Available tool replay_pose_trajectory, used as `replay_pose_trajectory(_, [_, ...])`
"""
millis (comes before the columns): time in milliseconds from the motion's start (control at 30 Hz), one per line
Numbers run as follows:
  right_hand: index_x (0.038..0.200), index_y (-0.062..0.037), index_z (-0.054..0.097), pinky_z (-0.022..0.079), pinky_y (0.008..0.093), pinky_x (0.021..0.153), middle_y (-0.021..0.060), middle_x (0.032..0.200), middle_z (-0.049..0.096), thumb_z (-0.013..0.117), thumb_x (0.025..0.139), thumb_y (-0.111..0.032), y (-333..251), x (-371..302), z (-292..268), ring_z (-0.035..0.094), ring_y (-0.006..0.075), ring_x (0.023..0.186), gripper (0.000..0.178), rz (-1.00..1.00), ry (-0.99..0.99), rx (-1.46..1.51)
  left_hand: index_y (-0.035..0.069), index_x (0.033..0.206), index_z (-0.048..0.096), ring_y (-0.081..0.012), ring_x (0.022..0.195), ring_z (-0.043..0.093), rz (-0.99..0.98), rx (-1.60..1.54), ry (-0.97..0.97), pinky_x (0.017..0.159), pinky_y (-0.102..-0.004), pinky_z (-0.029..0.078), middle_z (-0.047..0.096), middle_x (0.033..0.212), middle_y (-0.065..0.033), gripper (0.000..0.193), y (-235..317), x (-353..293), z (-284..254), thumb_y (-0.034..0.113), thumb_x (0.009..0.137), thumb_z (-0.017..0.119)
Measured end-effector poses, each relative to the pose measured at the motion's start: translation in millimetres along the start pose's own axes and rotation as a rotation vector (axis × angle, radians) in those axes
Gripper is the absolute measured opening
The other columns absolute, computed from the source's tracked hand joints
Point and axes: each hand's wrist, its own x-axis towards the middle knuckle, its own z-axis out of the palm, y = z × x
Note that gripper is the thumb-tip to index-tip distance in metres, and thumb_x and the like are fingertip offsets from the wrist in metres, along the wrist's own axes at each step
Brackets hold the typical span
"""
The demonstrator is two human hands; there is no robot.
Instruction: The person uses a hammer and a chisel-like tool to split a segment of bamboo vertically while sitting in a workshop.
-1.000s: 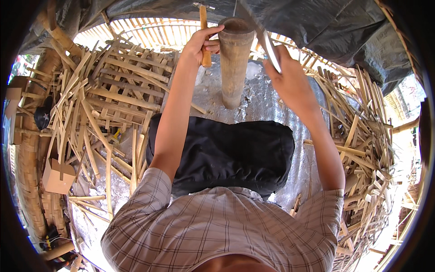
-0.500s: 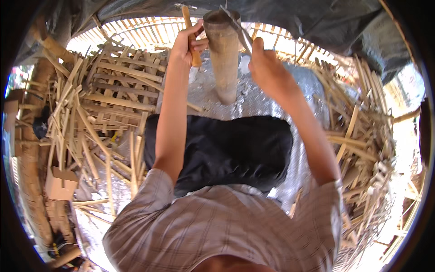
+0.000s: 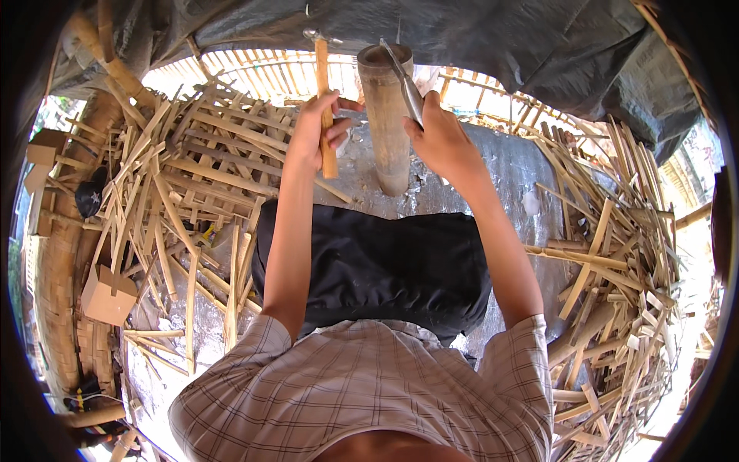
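A thick bamboo tube (image 3: 387,115) stands upright on the ground in front of my knees. My right hand (image 3: 440,138) grips a metal blade (image 3: 404,81) whose edge rests across the tube's open top. My left hand (image 3: 317,131) is closed around the wooden handle of a hammer (image 3: 324,100), raised beside the tube with its metal head up near the tube's rim. Both forearms reach forward over my lap, which is covered in black cloth (image 3: 377,266).
Heaps of split bamboo strips (image 3: 185,185) lie to the left, and more bamboo strips (image 3: 616,277) to the right. A woven bamboo fence (image 3: 254,69) stands behind under a dark tarp (image 3: 500,38). Cardboard boxes (image 3: 108,295) sit at the left edge.
Both hands have come lower in view with the tube. The hammer stays raised beside the tube and the blade stays on its top.
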Motion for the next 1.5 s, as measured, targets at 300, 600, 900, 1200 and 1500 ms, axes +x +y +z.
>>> replay_pose_trajectory(300, [0.112, 0.0014, 0.052, 0.048, 0.0304, 0.059, 0.0045, 0.077, 0.059, 0.053, 0.106, -0.041, -13.1, -19.8, 1.2, 0.058, 0.0108, 0.067, 0.043, -0.001, 0.014, 0.814, -0.001, 0.087, 0.065, -0.0121, 0.062, 0.056, 0.176, 0.535, 0.117, 0.056, -0.0311, 0.042, 0.063, 0.071, -0.0044, 0.034, -17.8, -63.5, 83.9, 0.029, 0.099, 0.056])
replay_pose_trajectory(600, [0.097, -0.0011, 0.067, 0.050, 0.0290, 0.065, 0.0043, 0.079, 0.063, 0.061, 0.097, -0.031, -8.2, -35.5, 1.1, 0.059, 0.0127, 0.069, 0.031, 0.247, -0.190, 1.283, -0.003, 0.081, 0.058, -0.0213, 0.054, 0.054, 0.338, 1.182, -0.127, 0.053, -0.0364, 0.042, 0.056, 0.063, -0.0122, 0.023, -14.2, -72.2, 113.0, 0.017, 0.085, 0.069])
replay_pose_trajectory(900, [0.087, 0.0007, 0.055, 0.058, 0.0377, 0.070, 0.0115, 0.081, 0.061, 0.050, 0.097, -0.021, -4.5, -31.8, 27.8, 0.062, 0.0235, 0.070, 0.025, 0.328, -0.190, 1.490, 0.007, 0.103, 0.058, -0.0117, 0.086, 0.057, -0.081, 0.548, 0.109, 0.068, -0.0297, 0.049, 0.060, 0.093, -0.0043, 0.032, -18.6, -50.4, 61.0, 0.039, 0.105, 0.053])
replay_pose_trajectory(1200, [0.087, -0.0016, 0.060, 0.043, 0.0296, 0.061, 0.0028, 0.077, 0.056, 0.048, 0.097, -0.021, -9.1, -54.2, 11.4, 0.052, 0.0119, 0.071, 0.025, 0.188, -0.365, 1.197, 0.007, 0.119, 0.056, -0.0223, 0.098, 0.067, -0.233, -0.235, -0.027, 0.083, -0.0446, 0.059, 0.063, 0.109, -0.0074, 0.027, -48.0, -79.4, 68.6, 0.030, 0.106, 0.049])
replay_pose_trajectory(1500, [0.093, -0.0001, 0.056, 0.053, 0.0312, 0.078, 0.0078, 0.096, 0.057, 0.049, 0.097, -0.014, -8.7, -67.4, 24.1, 0.057, 0.0154, 0.082, 0.016, -0.254, 0.010, 0.983, 0.004, 0.134, 0.052, -0.0203, 0.095, 0.069, -0.071, 0.072, 0.128, 0.078, -0.0367, 0.059, 0.066, 0.116, -0.0107, 0.033, -42.8, -94.0, 61.5, 0.019, 0.105, 0.047])
